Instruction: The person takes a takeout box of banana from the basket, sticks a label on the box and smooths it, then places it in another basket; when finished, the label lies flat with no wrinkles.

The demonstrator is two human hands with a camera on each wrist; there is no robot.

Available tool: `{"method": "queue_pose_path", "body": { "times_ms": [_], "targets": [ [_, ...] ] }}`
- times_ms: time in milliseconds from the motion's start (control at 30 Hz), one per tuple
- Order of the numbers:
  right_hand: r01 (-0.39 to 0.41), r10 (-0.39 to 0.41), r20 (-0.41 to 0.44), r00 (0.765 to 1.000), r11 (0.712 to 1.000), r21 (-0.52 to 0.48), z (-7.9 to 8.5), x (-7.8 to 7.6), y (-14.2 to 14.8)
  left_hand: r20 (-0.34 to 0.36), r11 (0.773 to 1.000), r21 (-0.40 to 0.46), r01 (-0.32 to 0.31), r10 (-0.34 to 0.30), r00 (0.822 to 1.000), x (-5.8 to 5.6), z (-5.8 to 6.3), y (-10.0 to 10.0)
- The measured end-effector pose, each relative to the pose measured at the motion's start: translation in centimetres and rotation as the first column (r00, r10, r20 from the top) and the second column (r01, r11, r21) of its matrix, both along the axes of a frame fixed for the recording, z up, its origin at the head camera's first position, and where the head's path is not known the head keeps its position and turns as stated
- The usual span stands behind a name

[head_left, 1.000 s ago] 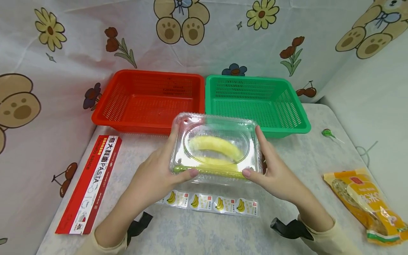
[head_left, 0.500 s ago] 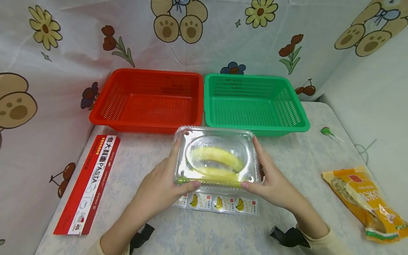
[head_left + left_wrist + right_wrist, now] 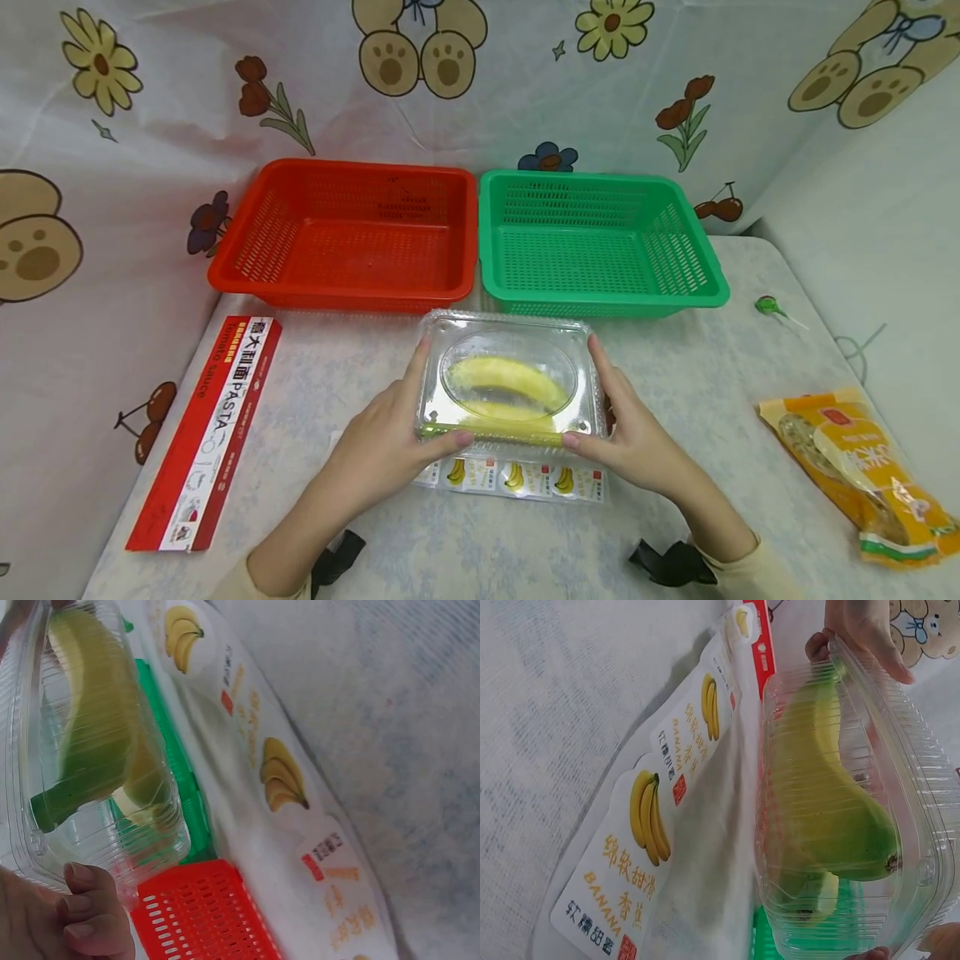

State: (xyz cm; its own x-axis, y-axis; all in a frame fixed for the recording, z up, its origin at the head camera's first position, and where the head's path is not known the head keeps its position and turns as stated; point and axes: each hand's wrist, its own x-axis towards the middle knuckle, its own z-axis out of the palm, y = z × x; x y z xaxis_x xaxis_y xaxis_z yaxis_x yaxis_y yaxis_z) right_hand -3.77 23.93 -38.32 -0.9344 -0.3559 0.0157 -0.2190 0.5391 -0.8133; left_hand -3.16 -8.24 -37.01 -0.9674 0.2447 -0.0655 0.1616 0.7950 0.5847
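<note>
The left hand and right hand grip opposite ends of a clear clamshell box holding bananas; it is over the worktop, well inside both side edges, near the banana-label strip.

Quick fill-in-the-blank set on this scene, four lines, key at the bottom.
1. The left hand and right hand grip a clear container whose fruit, by kind, is ____.
2. In the head view, the basket directly left of the green basket is coloured ____.
3. The flat red package bears, in capital letters, the English word ____.
4. The lollipop at the right of the table has a head coloured ____.

Missing words: banana; red; PASTA; green.
</note>
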Motion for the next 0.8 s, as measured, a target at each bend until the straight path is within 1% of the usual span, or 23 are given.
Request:
{"method": "queue_pose_path", "body": {
  "times_ms": [167,267,433,800],
  "targets": [
    [0.006,-0.005,-0.023,1.000,0.999,0.033,-0.6,-0.6,0.3,0.007,1.000,0.016,0.012,-0.012,1.000,-0.5,-0.5,0.2],
    [0.007,-0.006,-0.011,1.000,1.000,0.018,-0.9,-0.9,0.5,0.022,1.000,0.026,0.015,-0.015,1.000,-0.8,-0.7,0.5],
    [0.009,-0.009,0.013,1.000,1.000,0.002,-1.3,-1.3,0.8,0.039,1.000,0.018,0.018,-0.018,0.999,-1.2,-1.0,0.8],
    [0.012,-0.012,0.014,1.000,1.000,-0.003,-1.9,-2.2,1.1,0.068,1.000,0.022,0.003,-0.004,0.998,-1.8,-1.6,1.2]
  ]
}}
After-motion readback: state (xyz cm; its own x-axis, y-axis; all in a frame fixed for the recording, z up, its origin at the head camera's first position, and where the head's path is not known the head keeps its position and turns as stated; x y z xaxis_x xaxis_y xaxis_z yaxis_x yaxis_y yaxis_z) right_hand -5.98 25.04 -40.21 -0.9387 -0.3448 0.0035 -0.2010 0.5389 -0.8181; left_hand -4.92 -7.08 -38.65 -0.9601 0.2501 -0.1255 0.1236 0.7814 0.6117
